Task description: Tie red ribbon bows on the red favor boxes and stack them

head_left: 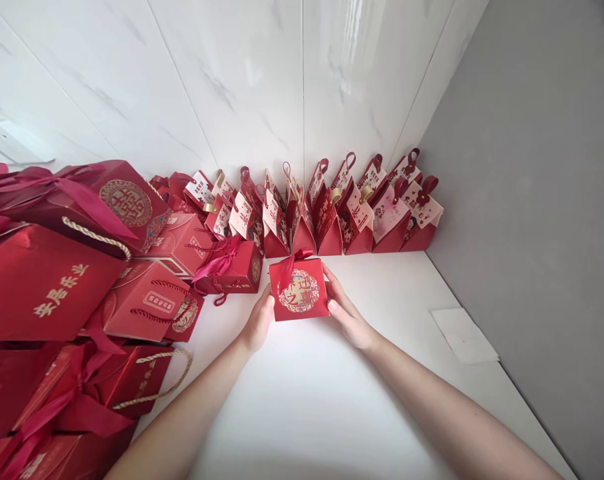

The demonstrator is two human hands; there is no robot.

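With our left hand [259, 321] and right hand [351, 319], we hold the red ribboned box [302, 293] between fingers pressed to its opposite sides, over the white tabletop [302, 400]; beyond it stands a row of handled gift boxes [329, 230], then the marbled wall [262, 80]

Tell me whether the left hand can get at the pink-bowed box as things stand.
Probably yes, but only by letting go first: the left hand grips the held box. The pink-bowed box stands close by, with nothing visible in between.
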